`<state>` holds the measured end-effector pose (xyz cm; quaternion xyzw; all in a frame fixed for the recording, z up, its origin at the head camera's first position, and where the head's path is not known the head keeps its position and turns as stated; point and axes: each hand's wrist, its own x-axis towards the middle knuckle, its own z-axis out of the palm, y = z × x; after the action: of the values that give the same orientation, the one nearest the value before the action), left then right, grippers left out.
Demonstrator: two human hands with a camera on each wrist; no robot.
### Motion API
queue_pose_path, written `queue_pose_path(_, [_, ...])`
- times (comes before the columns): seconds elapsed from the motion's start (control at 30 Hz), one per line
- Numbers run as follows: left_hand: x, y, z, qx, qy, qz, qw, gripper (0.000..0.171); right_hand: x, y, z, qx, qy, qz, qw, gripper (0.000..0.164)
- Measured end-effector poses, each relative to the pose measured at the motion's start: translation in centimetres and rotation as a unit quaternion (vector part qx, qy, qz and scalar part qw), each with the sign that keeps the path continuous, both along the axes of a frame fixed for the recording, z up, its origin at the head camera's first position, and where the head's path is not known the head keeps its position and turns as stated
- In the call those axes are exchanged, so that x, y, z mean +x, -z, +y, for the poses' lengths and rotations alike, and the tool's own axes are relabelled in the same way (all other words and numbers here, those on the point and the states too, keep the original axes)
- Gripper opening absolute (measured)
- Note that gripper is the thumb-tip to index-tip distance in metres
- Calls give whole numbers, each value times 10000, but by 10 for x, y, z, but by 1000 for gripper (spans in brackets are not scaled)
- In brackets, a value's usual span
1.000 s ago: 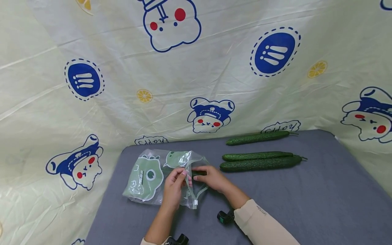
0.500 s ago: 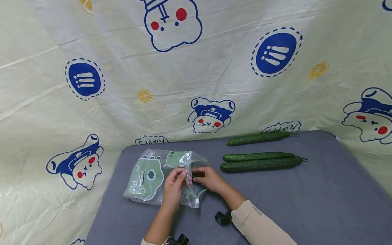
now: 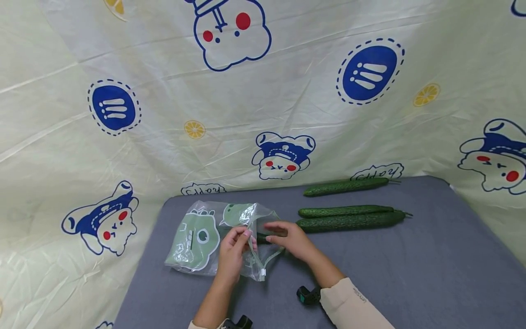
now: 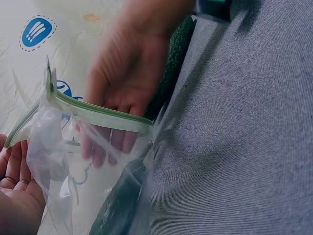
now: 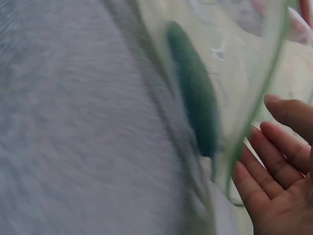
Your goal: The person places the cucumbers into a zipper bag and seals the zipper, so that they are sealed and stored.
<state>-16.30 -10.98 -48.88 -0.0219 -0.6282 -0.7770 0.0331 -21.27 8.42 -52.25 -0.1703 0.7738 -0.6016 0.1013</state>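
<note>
A clear zip bag [image 3: 197,242] printed with pale green cartoon shapes lies on the left of the table, its mouth facing right. My left hand [image 3: 233,251] pinches the near side of that mouth between thumb and fingers. Inside the bag is a cucumber [image 5: 193,93], its end showing dark between my hands in the head view. My right hand [image 3: 292,240] is at the mouth with fingers extended and nothing in its grasp. In the left wrist view, its fingertips show through the plastic behind the green zip strip [image 4: 102,115].
Right of the bag, two cucumbers lie side by side, a thicker front one [image 3: 353,221] and a thinner one [image 3: 345,210]. Another cucumber [image 3: 347,187] lies farther back near the patterned curtain [image 3: 230,155]. The white zip slider [image 3: 262,272] hangs at the bag's near corner.
My right hand has drawn back to the right, away from the cucumber in the bag, and its fingers have spread. My left hand stays in place on the bag's edge.
</note>
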Motion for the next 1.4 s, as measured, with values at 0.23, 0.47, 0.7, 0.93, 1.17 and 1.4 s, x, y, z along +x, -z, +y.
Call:
queue_pose_path(0.23, [0,1,-1,50,-45,-37,10000,28,7,-11,25,48,359,-173,9992,47])
queue_pose_path(0.47, [0,0,-1,77,-18,-3,10000,26,13,-16,46,173,563,-139,9982,49])
queue_pose_path(0.7, [0,1,-1,80,-23,-42,10000,27,16,-15,71,562,771,211,9952,51])
queue_pose_path(0.93, [-1,2,-1,63,-34,-57,10000,28,18,-19,92,710,1074,64,9917,56])
queue_pose_path(1.17, [-2,2,-1,32,-31,-21,10000,26,14,-21,122,921,1350,-25,9865,64])
queue_pose_path(1.4, [-2,3,-2,58,-52,7,10000,28,12,-22,144,1040,1565,-80,9821,70])
